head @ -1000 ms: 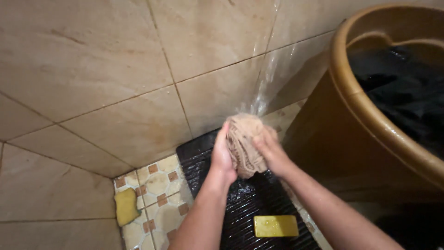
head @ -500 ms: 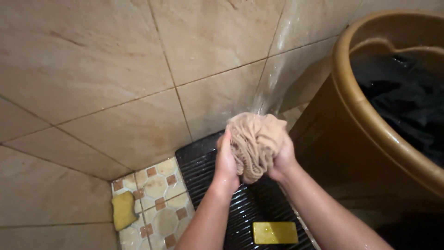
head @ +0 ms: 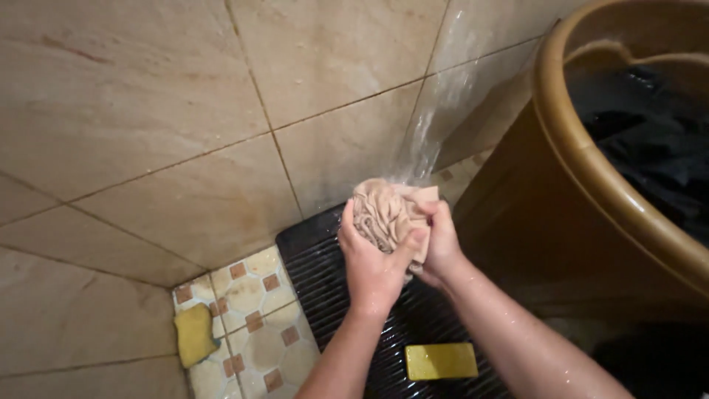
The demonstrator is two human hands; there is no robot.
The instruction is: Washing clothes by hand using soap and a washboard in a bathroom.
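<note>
Right, fingers first: the left hand (head: 373, 266) wraps round the near side of a bunched beige cloth (head: 384, 214), thumb lying across the front of it, fingers curled tight into the folds. The right hand (head: 441, 240) presses in from the other side, its fingers closed over the cloth's right edge, so the wad sits squeezed between both palms, held up off the floor. A thin stream of water (head: 432, 125) runs down from above and lands right on top of the cloth. Both forearms glisten with droplets. Directly beneath the hands lies a black ribbed mat (head: 332, 288), wet and shiny, and on it, nearer the person, rests a yellow bar of soap (head: 442, 360). Off to the left, on the patterned floor tiles (head: 258, 332), sits a yellow sponge (head: 194, 334), well apart from the hands. Behind it all stands the beige tiled wall (head: 185, 111). On the right, just beside the right arm, rises a big brown tub (head: 561, 148) with dark fabric (head: 650, 140) piled inside it.
</note>
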